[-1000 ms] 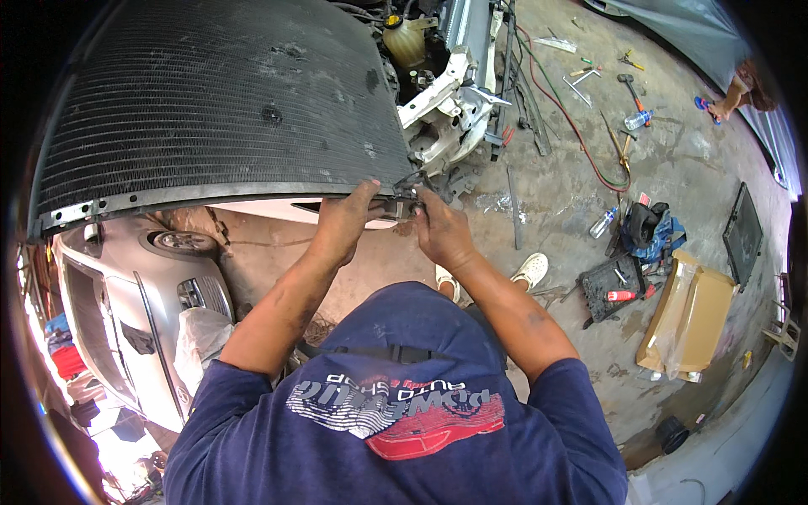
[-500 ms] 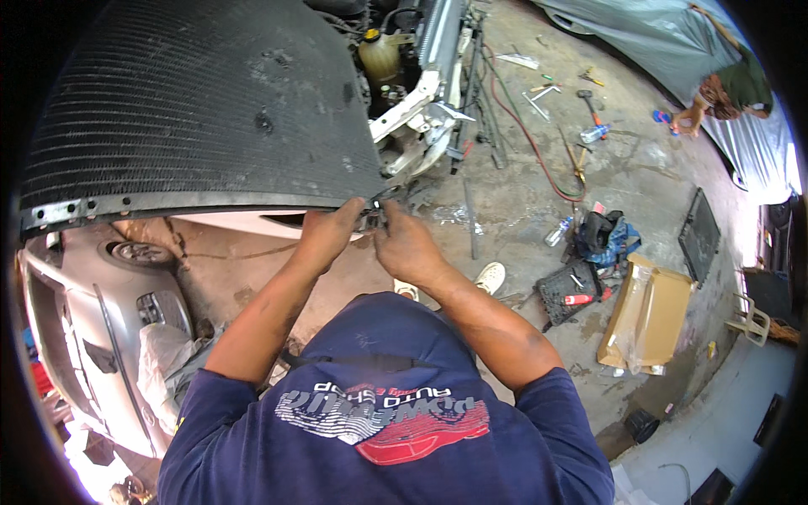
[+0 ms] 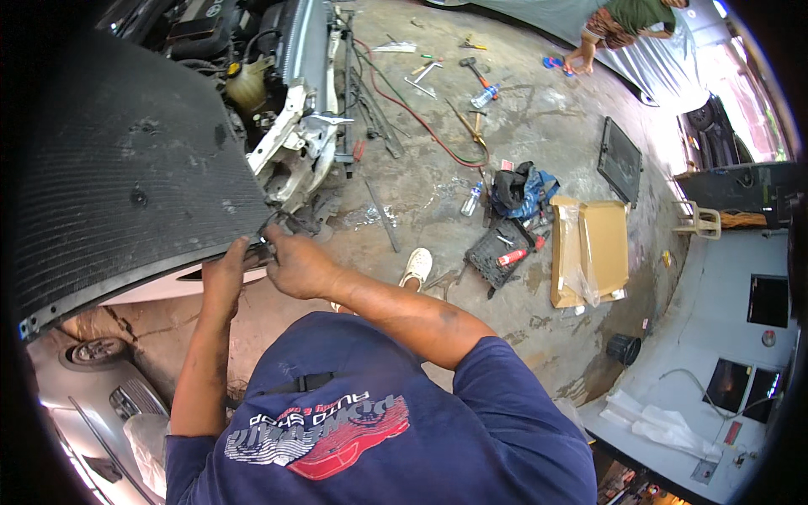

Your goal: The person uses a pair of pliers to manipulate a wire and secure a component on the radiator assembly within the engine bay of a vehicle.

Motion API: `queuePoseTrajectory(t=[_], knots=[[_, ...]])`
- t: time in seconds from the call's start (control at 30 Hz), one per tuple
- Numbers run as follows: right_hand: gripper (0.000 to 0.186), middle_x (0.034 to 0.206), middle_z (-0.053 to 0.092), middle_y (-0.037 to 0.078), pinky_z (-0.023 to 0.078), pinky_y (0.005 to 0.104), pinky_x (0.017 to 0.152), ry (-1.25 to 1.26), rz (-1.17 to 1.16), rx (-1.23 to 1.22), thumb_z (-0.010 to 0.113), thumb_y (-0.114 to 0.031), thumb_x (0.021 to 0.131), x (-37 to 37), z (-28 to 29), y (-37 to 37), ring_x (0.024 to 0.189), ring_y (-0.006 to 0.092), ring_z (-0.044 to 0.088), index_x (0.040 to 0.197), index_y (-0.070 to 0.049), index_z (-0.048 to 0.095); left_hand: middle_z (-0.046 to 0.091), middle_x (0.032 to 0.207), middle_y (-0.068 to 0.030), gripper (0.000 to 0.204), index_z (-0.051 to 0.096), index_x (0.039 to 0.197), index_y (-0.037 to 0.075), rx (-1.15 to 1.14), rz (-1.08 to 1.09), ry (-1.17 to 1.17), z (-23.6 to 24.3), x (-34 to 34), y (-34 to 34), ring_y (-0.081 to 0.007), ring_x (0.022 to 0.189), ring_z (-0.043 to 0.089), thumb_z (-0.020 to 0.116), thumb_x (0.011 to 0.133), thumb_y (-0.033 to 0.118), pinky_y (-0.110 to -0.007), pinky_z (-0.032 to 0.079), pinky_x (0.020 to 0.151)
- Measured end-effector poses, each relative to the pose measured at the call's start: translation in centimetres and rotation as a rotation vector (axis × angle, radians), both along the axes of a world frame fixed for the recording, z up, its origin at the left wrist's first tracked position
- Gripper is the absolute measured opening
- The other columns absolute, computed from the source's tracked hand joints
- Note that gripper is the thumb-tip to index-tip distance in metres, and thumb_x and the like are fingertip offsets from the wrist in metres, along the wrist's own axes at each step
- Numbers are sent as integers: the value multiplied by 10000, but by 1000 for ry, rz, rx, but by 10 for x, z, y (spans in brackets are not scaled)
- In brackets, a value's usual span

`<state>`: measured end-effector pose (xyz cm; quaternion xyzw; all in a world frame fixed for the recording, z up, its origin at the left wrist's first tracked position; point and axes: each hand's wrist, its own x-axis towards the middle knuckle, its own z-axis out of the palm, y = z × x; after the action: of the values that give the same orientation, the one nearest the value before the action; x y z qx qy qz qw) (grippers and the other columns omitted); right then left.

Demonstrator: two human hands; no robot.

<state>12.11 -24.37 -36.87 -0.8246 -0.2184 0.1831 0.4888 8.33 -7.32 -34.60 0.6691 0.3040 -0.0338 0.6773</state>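
Note:
A large dark finned radiator panel [image 3: 126, 168] spreads over the left, its metal lower rail running along the near edge. At its near right corner both my hands meet. My left hand [image 3: 222, 282] is closed on the radiator's edge, thumb on top and fingers curled below. Close beside it, my right hand [image 3: 299, 263] is closed with its fingertips on a small dark part at that corner; I cannot make out the part. The car's stripped front end [image 3: 295, 143], with a white bracket and bare metal, stands just beyond the hands.
A yellow-capped fluid bottle [image 3: 248, 84] sits in the engine bay. Hammer [image 3: 480, 71], hoses, water bottles, black tray [image 3: 498, 252] and open cardboard box [image 3: 589, 252] lie on the floor. A silver car [image 3: 93, 387] stands lower left. Another person [image 3: 627, 25] is at the far right.
My view has swung to the right, so the radiator and car sit farther left. Both hands stay at the radiator's corner. The other person, bent over before, is more upright.

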Motion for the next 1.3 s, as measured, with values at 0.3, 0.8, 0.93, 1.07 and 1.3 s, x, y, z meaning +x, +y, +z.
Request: queuePoseTrajectory(t=[0.3,0.8,0.93,1.07,1.3], knots=[[571,939,721,199,565,533,733,-358,101,-28,633,-117,892,-8,-62,-11,800,436,710,1435,-39,475,629,1255,-226,417,545,1312,-115,-12,-5,-1,14,1,-4,-336,1112,693,643,988,128,-432,616,969],[468,965,717,290,537,580,814,-81,-33,49,629,-105,870,-5,-35,-8,914,494,694,1328,-57,553,674,1210,-171,346,598,1285,-73,-18,-20,46,-14,-1,12,-285,1040,727,645,995,110,-391,634,872],[418,1007,712,316,529,588,873,30,27,-78,600,-127,872,2,11,-10,993,492,691,1274,-16,582,695,1195,-130,355,620,1286,-45,68,5,24,-4,0,1,-223,1005,714,664,981,131,-364,605,844],[428,1047,705,328,528,557,918,62,118,-75,566,-114,888,14,5,-2,1049,498,677,1300,1,576,677,1240,-133,362,609,1292,-50,91,-59,-94,-29,2,17,-231,1034,701,655,968,104,-358,597,865],[477,1127,710,258,545,462,907,260,172,74,613,-53,919,18,1,-12,1063,406,703,1391,-11,553,666,1256,-150,391,595,1300,-60,-1,0,-22,5,2,-3,-228,1106,665,661,947,96,-364,556,945]])
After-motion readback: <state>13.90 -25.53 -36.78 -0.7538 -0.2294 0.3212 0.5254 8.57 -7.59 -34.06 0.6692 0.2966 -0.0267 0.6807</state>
